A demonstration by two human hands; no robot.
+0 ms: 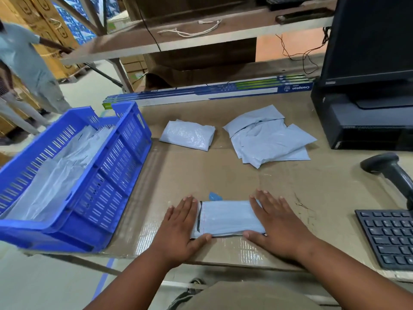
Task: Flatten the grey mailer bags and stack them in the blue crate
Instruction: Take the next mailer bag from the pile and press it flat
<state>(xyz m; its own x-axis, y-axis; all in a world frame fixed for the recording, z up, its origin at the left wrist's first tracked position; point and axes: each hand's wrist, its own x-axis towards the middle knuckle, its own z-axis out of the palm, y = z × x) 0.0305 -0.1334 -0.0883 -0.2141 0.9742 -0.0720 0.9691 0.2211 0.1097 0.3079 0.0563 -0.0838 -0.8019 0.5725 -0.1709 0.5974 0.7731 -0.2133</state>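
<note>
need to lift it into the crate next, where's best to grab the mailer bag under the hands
Probably by its two short ends. The mailer bag lies flat on the cardboard, long side across, with the left hand and right hand already pressing one on each end. Curl fingers under the edges from both sides, then carry it left to the blue crate.
</note>
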